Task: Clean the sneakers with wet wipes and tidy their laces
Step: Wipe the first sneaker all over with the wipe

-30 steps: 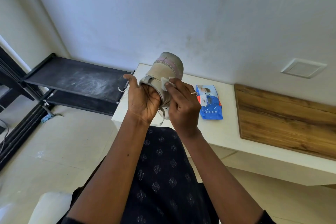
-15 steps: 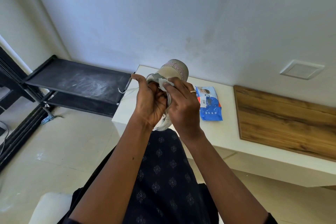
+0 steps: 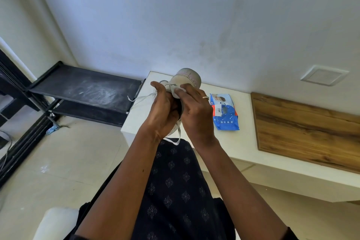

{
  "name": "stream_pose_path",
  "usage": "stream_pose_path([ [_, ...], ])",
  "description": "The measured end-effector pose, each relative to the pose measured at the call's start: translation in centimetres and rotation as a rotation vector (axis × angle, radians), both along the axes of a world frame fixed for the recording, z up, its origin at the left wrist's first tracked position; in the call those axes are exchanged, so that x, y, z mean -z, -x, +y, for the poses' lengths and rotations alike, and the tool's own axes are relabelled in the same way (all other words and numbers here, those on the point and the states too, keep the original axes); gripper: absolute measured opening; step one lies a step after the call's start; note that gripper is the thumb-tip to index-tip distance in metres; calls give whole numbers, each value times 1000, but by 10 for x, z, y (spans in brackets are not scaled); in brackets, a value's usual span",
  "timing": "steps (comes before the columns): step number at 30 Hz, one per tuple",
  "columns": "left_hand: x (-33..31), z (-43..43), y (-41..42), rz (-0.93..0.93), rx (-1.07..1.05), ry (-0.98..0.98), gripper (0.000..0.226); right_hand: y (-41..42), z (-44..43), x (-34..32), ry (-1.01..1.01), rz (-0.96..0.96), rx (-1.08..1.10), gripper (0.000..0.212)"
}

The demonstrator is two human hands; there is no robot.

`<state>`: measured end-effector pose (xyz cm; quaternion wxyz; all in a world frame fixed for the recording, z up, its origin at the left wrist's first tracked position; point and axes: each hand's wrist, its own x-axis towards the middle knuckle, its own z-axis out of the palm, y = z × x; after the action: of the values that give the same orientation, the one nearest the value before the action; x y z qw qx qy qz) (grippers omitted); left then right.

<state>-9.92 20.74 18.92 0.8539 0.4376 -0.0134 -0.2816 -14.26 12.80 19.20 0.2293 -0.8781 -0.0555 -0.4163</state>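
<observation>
A beige sneaker (image 3: 188,79) with pink trim is held up in the air over the white table's corner, its toe pointing away from me. My left hand (image 3: 163,111) grips the sneaker from the left side. My right hand (image 3: 196,115) holds a small white wet wipe (image 3: 177,91) against the shoe's upper. White laces (image 3: 141,98) trail out to the left, and another lace end (image 3: 176,139) hangs below the hands. Most of the shoe's body is hidden behind both hands.
A blue pack of wet wipes (image 3: 224,112) lies on the white table (image 3: 243,142) just right of my hands. A wooden board (image 3: 307,130) covers the table's right part. A black metal rack (image 3: 87,91) stands on the left, by the wall.
The sneaker has tipped downward and its toe now points further away. Both hands moved slightly up and right, with the wipe sliding along the upper.
</observation>
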Motion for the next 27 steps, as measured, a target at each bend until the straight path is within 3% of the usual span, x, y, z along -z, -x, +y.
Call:
stream_pose_path([
  [8,-2,9,0,-3,-81,111,96,8,0,28,-185,54,67,25],
  [17,3,5,6,-22,17,140,87,-6,26,14,5,23,-42,25],
  [20,7,6,3,31,-78,147,87,-3,17,27,-78,34,-8,31],
  [24,9,5,-2,71,-202,178,70,-7,9,37,-333,170,94,27],
  [27,10,5,-4,73,-220,157,66,-7,13,33,-370,177,95,25],
])
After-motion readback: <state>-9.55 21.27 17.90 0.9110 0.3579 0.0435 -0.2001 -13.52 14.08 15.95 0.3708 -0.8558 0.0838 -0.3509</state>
